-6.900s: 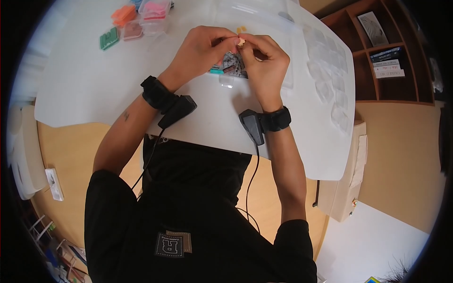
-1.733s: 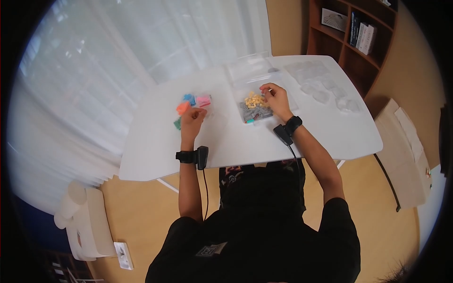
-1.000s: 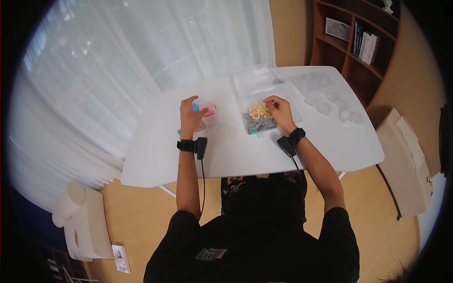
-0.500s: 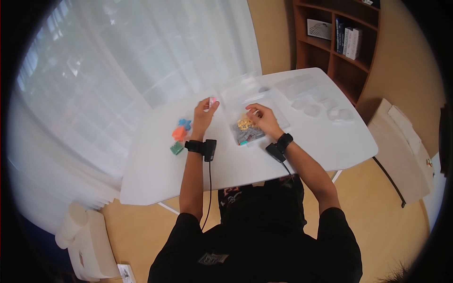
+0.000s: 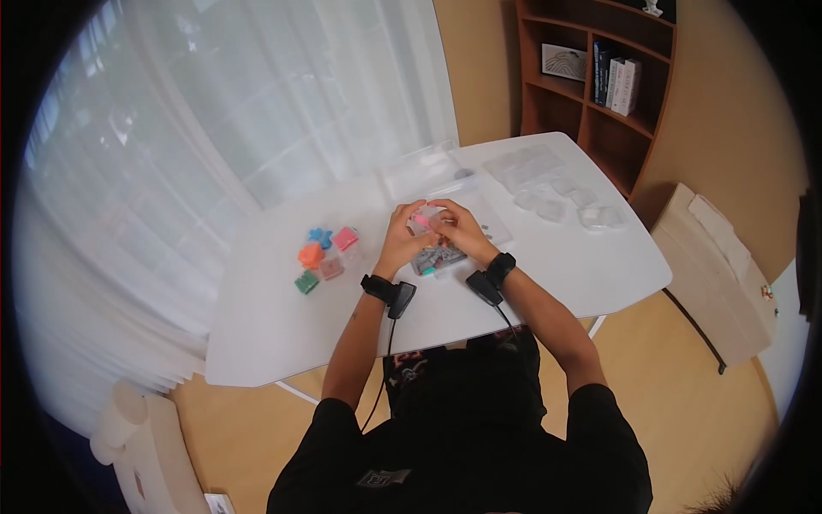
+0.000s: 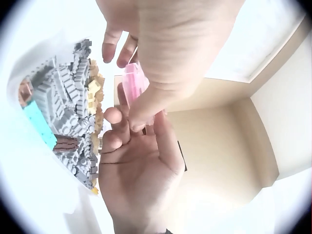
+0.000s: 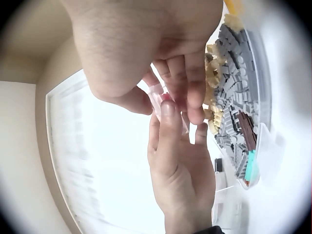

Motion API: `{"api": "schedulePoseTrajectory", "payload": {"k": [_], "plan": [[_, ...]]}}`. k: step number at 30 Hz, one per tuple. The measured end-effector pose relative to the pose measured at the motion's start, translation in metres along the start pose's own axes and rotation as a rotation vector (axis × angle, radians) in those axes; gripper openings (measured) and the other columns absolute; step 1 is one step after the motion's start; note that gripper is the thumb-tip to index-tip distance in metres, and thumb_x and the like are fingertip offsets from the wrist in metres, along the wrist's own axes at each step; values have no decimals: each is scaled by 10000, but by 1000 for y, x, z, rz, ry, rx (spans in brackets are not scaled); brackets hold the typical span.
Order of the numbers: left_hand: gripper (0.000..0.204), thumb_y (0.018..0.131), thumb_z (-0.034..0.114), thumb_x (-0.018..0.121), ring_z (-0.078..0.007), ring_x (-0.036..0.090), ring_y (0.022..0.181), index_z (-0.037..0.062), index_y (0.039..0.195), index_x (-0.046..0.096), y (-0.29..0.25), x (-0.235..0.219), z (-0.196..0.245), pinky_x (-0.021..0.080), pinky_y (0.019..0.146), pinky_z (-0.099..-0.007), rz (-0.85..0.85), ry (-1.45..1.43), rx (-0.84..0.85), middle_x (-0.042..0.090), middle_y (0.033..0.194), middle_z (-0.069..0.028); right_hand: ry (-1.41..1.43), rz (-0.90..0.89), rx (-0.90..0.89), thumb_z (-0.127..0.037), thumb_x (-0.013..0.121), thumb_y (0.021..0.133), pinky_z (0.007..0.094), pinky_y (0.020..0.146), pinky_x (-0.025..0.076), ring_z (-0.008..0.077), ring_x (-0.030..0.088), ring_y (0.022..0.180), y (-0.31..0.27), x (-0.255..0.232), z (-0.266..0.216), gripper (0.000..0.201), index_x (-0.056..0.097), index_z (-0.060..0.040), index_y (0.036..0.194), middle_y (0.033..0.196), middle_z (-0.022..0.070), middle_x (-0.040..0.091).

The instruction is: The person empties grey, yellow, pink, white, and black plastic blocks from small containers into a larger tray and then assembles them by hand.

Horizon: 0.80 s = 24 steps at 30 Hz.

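Observation:
In the head view, both hands meet over a large clear plastic bin (image 7: 261,80) of toy bricks. Between them is a small clear box (image 5: 425,221) with something pink inside. My left hand (image 5: 400,247) grips it, thumb across the near face in the left wrist view, where the pink box (image 6: 134,82) is partly hidden. My right hand (image 5: 467,236) holds the same box from the other side with thumb and fingers. Below lie grey bricks (image 6: 63,95), tan bricks (image 7: 213,78), a teal brick (image 6: 39,124) and a dark brown piece (image 6: 66,143).
Left on the white table (image 5: 282,338) sit a blue piece (image 5: 320,236), an orange piece (image 5: 311,255), a pink box (image 5: 345,238), a reddish box (image 5: 331,268) and a green box (image 5: 306,282). Several clear containers (image 5: 548,208) lie at the right. A bookshelf (image 5: 591,120) stands behind.
Earlier both hands pinched a tan brick above the bin. Since then my left hand reached among the coloured boxes, picked up the pink one, and brought it right to my right hand.

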State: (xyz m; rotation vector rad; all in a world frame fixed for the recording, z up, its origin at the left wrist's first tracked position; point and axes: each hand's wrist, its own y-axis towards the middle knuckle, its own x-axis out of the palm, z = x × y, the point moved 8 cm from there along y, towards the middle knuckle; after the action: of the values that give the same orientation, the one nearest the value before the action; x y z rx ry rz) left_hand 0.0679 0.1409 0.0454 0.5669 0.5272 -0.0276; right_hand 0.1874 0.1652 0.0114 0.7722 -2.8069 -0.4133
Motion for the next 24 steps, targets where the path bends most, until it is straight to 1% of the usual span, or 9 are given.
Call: {"api": "schedulePoseTrajectory", "payload": {"k": [1,3,6,8,12,16,18,20,24], "plan": [[597,655,88,771,-168,530,923,28,1204,543,0,2,-1,466,716,-253,2,-6,-3,498,1081,-85,24,18,-4,-60,581,860,209,512,467,107,612,643,1,-2,-1,439,447,-57,1278,848,65,593],[558,677,47,751,-157,571,913,21,1176,502,-1,12,-19,492,700,-264,-31,-446,-125,529,1083,-86,43,34,-1,-53,586,855,209,517,468,106,612,653,-2,-2,-7,444,452,-63,1278,870,67,591],[519,695,33,745,-142,592,896,29,1147,489,-1,9,-27,506,694,-266,-29,-370,-92,562,1050,-82,-43,49,-2,-51,599,843,222,636,491,107,597,767,-6,-1,-12,495,434,-73,1309,999,58,582],[518,701,37,751,-141,595,895,22,1151,495,-2,9,-28,511,707,-265,-36,-361,-100,578,1024,-78,-327,30,-178,-86,689,796,224,690,484,95,586,785,-6,3,-24,560,459,-76,1307,1081,58,562],[497,765,16,707,-141,598,966,-22,1207,482,-6,13,-23,516,804,-278,-154,-459,-183,598,1084,-86,-346,33,-164,-120,746,760,229,713,476,84,580,764,-6,-3,-18,577,500,-78,1280,1072,54,579],[482,772,-18,688,-137,605,967,-42,1211,492,-7,15,-23,523,828,-283,-211,-551,-235,603,1081,-91,-418,52,-187,-129,731,779,229,677,472,72,569,713,-9,-5,-24,462,559,-38,1198,988,49,609],[496,749,1,735,-120,611,899,-38,1190,512,-5,18,-15,515,812,-260,-240,-599,-155,621,1008,-73,-494,64,-215,-147,715,799,231,662,471,71,565,695,-8,-6,-25,425,566,-19,1176,954,47,616],[492,749,-7,731,-118,611,904,-44,1188,510,-7,24,-9,512,814,-256,-235,-585,-131,623,1006,-75,-340,195,-231,-207,660,844,246,565,457,93,538,577,-4,-19,-23,282,611,2,1027,740,71,611],[471,753,-21,714,-116,614,891,-42,1179,513,-7,25,-6,508,803,-250,-184,-605,-142,631,988,-76,-328,283,-240,-242,597,895,252,534,435,106,535,566,-6,-21,-32,255,621,11,894,606,58,574]]}}
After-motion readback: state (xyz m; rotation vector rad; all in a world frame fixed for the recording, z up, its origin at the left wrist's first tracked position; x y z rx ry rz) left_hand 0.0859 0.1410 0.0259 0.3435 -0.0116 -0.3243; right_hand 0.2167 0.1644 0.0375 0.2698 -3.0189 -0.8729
